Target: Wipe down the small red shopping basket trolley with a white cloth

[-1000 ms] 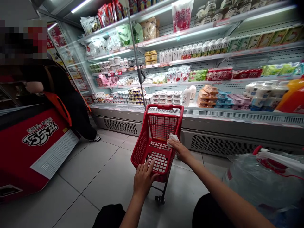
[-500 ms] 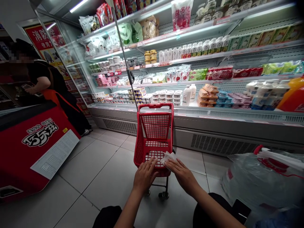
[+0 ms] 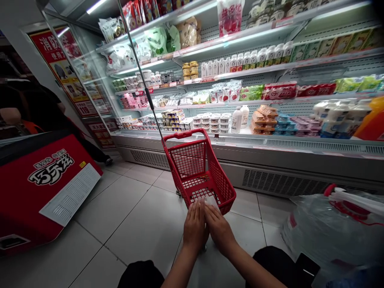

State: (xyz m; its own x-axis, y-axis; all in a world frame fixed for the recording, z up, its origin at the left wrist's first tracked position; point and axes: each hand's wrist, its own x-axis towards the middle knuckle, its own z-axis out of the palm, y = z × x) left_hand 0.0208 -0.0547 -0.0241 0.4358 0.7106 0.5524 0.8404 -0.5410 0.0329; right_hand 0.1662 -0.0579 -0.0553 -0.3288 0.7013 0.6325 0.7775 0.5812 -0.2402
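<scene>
A small red plastic shopping cart stands before me, turned at an angle, with a thin pole rising at its left side. My left hand is at the cart's near rim, fingers stretched out and no object visible in it. Close beside it, my right hand holds a white tissue under its fingers, against the near end of the basket. The fingertips of both hands nearly meet. The palms and the undersides of the fingers are hidden.
An open refrigerated display case with dairy goods runs across the back. At left stands a red freezer, with a person in black behind it. A large clear water jug is at right. Pale tiles cover the floor.
The cart has swung round, its near end shifting right and its handle left. My hands have come together, the left moving right. The person in black has moved left.
</scene>
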